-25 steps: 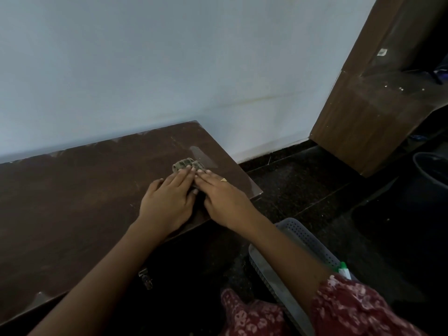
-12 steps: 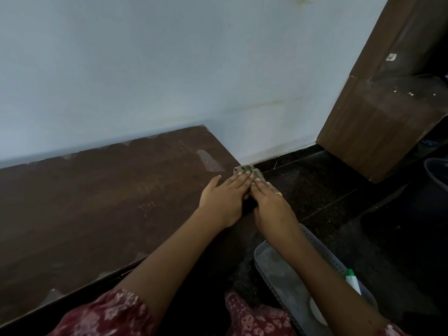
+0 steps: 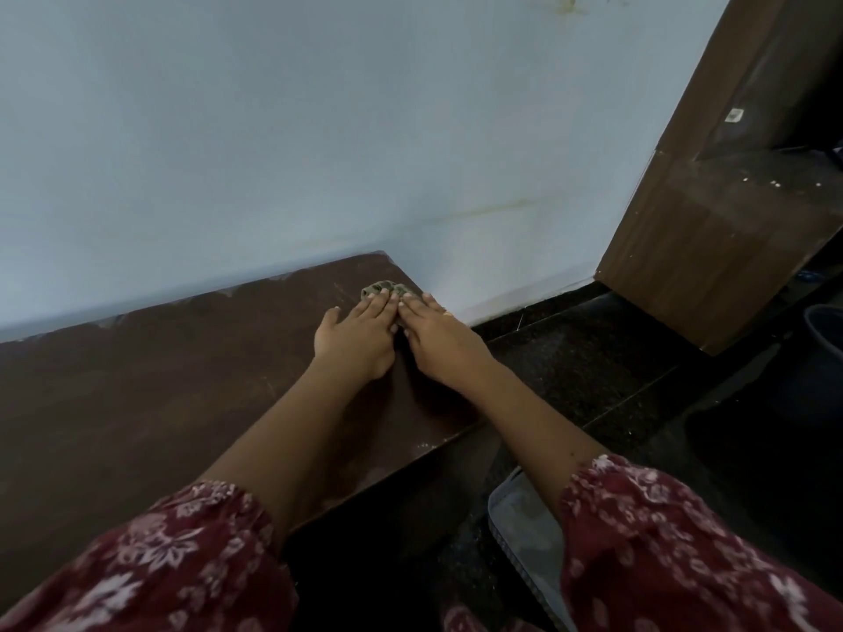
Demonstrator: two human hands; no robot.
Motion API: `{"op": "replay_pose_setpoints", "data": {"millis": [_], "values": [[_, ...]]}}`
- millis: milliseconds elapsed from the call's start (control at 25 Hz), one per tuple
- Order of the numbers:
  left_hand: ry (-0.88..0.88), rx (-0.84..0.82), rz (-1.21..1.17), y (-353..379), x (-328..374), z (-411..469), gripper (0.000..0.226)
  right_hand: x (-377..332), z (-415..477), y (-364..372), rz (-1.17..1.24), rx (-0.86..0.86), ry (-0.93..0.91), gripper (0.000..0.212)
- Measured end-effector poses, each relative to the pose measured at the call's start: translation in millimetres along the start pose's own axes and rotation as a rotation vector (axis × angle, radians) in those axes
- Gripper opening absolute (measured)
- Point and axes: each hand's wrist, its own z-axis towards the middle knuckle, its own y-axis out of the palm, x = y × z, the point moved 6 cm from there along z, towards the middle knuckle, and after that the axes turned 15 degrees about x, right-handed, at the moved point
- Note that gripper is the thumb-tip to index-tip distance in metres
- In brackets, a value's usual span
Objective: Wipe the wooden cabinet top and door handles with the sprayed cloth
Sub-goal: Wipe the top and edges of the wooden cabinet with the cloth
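Note:
A low dark brown wooden cabinet top (image 3: 159, 380) runs along the wall. A small grey-green patterned cloth (image 3: 385, 288) lies on it near the far right corner, mostly covered by my fingers. My left hand (image 3: 360, 333) and my right hand (image 3: 435, 339) lie flat side by side, palms down, fingertips pressing the cloth onto the wood. The right hand sits along the cabinet's right edge and wears a ring. The cabinet doors and handles are hidden below the top.
A pale blue wall (image 3: 273, 130) stands right behind the cabinet. A taller brown wooden unit (image 3: 711, 248) is at the right on the dark floor (image 3: 570, 358). A grey plastic basket (image 3: 520, 517) lies on the floor by my right arm, and a dark bin (image 3: 825, 330) stands at the right edge.
Both hands pushed the cloth first right along the front of the top to its right edge, then away toward the far right corner by the wall.

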Motion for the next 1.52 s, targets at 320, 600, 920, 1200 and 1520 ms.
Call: {"op": "replay_pose_setpoints", "data": {"millis": [320,600,920,1200,1520], "values": [[-0.138,0.048,-0.017,-8,-63,7,0.052,-50,30,18,-0.007,0.070,-0.148,0.049],[0.031,0.070,-0.107,2,-43,8,0.053,-15,20,20,-0.006,0.153,-0.180,0.057],[0.020,0.052,-0.050,21,-48,103,0.054,19,104,30,-0.033,0.098,0.031,0.050],[-0.150,0.044,-0.037,14,-109,88,0.053,-38,133,47,0.051,0.042,-0.082,0.049],[-0.124,0.062,0.000,0,-130,37,0.056,-80,104,56,0.037,0.021,-0.223,0.050]]}}
